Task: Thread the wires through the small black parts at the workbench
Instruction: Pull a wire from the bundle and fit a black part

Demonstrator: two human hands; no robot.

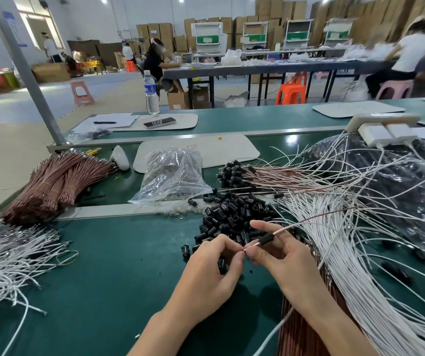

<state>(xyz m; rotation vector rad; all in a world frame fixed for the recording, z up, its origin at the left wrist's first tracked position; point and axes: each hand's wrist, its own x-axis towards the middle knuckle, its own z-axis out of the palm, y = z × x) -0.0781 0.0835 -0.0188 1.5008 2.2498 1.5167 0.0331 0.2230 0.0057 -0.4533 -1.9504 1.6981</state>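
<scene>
Pinching the bare tip of one pink wire (291, 228) with thumb and forefinger, the left hand (214, 263) sits low over the green bench top (103, 265), wrist coming in from the bottom edge, the other fingers curled under; something small and black shows under them but I honestly can't tell if it's held or just lying on the mat. The right hand (283, 258) comes in from the lower right, its fingers bent round the same wire just where a black part (266, 238) is already slid on, one finger stretched out above it. So both hands are gripping, nearly touching each other, with the wire running between them and off up to the right. Just behind the fingertips is the loose pile of black parts (234, 217). A big fan of white wires (360, 253) lies under and beside the right forearm. Further back are wires with parts already on (234, 173), a clear plastic bag (172, 176), and tied brown wire bundles (52, 181) off to the left
</scene>
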